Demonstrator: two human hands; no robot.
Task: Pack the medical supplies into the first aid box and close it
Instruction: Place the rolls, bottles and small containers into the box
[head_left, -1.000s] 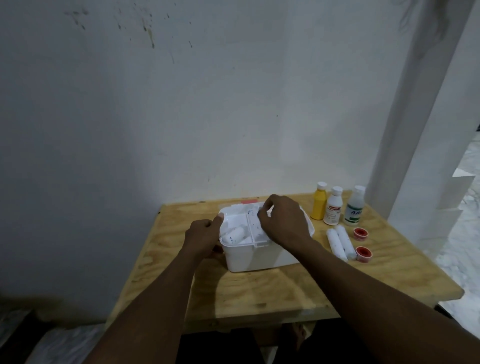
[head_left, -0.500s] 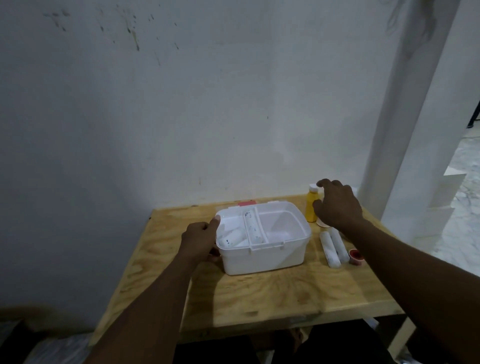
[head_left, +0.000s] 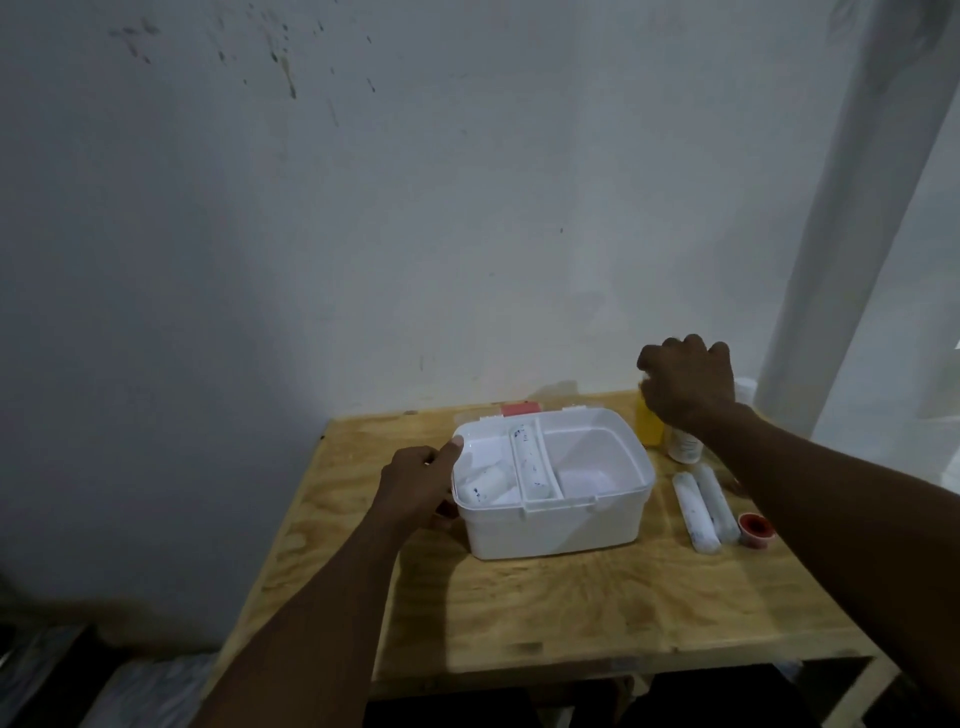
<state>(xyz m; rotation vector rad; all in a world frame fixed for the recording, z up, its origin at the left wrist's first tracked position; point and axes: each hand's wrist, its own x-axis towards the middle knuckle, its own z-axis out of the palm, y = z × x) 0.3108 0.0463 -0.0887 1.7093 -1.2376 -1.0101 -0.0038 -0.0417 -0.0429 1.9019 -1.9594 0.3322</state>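
The white first aid box (head_left: 556, 535) stands open on the plywood table (head_left: 571, 608). One wrapped bandage roll (head_left: 530, 462) lies in its narrow middle tray and another (head_left: 485, 486) in the left compartment. My left hand (head_left: 415, 486) grips the box's left wall, thumb on the rim. My right hand (head_left: 685, 382) is curled over the tops of the yellow bottle (head_left: 650, 428) and the white bottle (head_left: 684, 448) right of the box; the palm sits on the white one, and the grip itself is hidden.
Two more wrapped rolls (head_left: 696, 514) lie side by side right of the box, with a small red-capped pot (head_left: 756, 530) beside them. A third bottle's cap (head_left: 746, 389) shows behind my right wrist. A wall backs the table and a white pillar (head_left: 831, 291) rises at the right.
My right hand left the box, crossed to the bottles on the right and curled its fingers down over them. My left hand stayed on the box.
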